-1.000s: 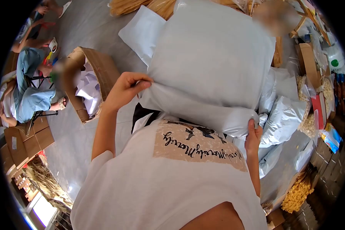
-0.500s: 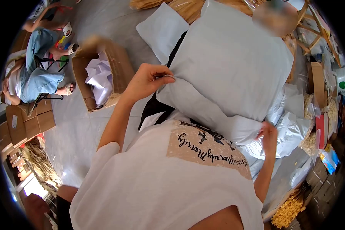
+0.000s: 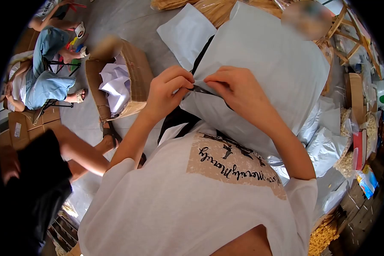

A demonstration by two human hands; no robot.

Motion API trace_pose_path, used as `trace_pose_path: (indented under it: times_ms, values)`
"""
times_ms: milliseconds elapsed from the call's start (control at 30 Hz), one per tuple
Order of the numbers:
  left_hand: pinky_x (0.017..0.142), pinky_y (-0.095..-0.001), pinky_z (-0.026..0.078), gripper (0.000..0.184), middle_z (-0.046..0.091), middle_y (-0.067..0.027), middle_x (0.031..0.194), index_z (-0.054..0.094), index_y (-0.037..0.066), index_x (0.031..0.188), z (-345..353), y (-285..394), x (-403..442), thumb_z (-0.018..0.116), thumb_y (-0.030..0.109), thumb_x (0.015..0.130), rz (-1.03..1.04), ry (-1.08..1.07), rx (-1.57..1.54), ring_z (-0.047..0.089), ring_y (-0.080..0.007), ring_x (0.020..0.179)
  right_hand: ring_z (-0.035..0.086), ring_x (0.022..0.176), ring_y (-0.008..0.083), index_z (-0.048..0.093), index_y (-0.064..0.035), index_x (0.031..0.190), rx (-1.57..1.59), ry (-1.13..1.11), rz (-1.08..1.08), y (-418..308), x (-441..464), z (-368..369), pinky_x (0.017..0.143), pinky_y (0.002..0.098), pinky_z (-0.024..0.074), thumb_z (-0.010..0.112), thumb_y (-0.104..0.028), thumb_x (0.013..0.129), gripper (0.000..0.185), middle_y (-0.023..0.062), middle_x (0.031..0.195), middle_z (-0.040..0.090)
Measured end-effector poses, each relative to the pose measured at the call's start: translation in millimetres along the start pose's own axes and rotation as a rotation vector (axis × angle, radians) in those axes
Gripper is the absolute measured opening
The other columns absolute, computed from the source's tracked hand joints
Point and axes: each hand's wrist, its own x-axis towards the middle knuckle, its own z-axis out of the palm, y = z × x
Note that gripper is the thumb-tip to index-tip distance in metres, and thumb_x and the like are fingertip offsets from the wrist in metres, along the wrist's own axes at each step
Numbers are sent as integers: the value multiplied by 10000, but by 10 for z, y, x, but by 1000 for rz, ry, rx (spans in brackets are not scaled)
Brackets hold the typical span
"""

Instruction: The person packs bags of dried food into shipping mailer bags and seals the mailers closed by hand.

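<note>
A large, light grey mailing bag (image 3: 264, 64) lies across my lap, bulging as if filled. My left hand (image 3: 168, 91) pinches the left corner of its near edge between thumb and fingers. Close beside it, my right hand (image 3: 239, 89) also has its fingertips closed on that edge. Between the two hands the edge is parted a little, and a dark strip shows there. The bag's contents are hidden. A smaller, flat grey bag (image 3: 185, 34) lies on the floor beyond my left hand.
An open cardboard box (image 3: 136, 72) with crumpled white paper (image 3: 116, 87) stands at the left. A person in black shorts (image 3: 38, 170) is close at lower left; others sit farther back. Silvery bags (image 3: 324, 145) lie at right, near a wooden stand (image 3: 352, 36).
My right hand has left the bag's right corner and come over to the left corner beside my left hand. A person in black shorts has stepped in at lower left.
</note>
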Motion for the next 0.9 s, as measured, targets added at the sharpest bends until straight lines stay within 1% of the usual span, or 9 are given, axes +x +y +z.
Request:
trace_pose_path:
  times_ms: [167,300,367,500,567,700,800,867,900]
  values:
    - [620,-297,439,194,557,-54,866,555,37,675,4,12,-17,648,-74,544,77,104,61,519,-225,802,565,685,278,637,-21,766,15,-144,5,-28,107,135,616,366,443,592,-168,723,159,118,734,595]
    - [635,-308,437,205,540,-63,908,577,39,674,-54,18,2,659,-75,526,123,93,54,497,-237,841,581,671,277,639,-11,757,-12,-182,51,-93,153,102,617,354,455,591,-157,713,159,132,723,606]
    - [634,-308,436,206,539,-66,911,584,41,675,-91,13,7,661,-74,522,125,86,38,495,-238,846,594,651,271,642,-11,750,157,-198,112,-104,176,68,624,336,466,585,-138,706,146,144,706,614]
    - [642,-306,434,204,537,-69,902,581,41,660,-159,31,42,663,-68,509,143,42,-4,496,-238,846,598,643,268,641,-2,748,119,-236,109,-149,234,62,634,326,468,578,-121,697,144,152,698,614]
    - [646,-309,433,203,536,-69,894,575,40,655,-191,51,71,662,-66,505,163,15,3,496,-239,845,596,644,269,636,11,739,42,-285,198,-215,261,45,634,327,465,578,-115,691,147,155,686,607]
    - [699,-327,419,220,535,-49,865,561,52,655,-260,74,100,653,-64,493,171,-62,-7,489,-239,860,594,653,270,615,20,719,78,-230,151,-97,230,145,632,331,462,568,-112,686,144,152,703,608]
    - [733,-338,404,236,538,-36,856,548,60,652,-333,101,111,644,-71,481,116,-144,-82,483,-240,867,589,650,259,572,20,709,-55,-131,178,-98,150,89,625,340,458,570,-121,696,141,136,711,606]
    - [746,-342,396,244,541,-31,853,540,62,649,-392,105,122,640,-75,475,95,-191,-145,480,-240,869,579,634,212,533,-1,728,164,-64,182,-230,38,-88,590,318,445,538,-162,769,167,79,706,611]
    - [752,-340,392,244,546,-32,838,523,61,639,-420,93,127,639,-72,470,49,-233,-169,480,-242,863,579,634,212,533,-1,728,151,-47,215,-232,-38,-199,590,318,445,538,-162,769,167,79,706,611]
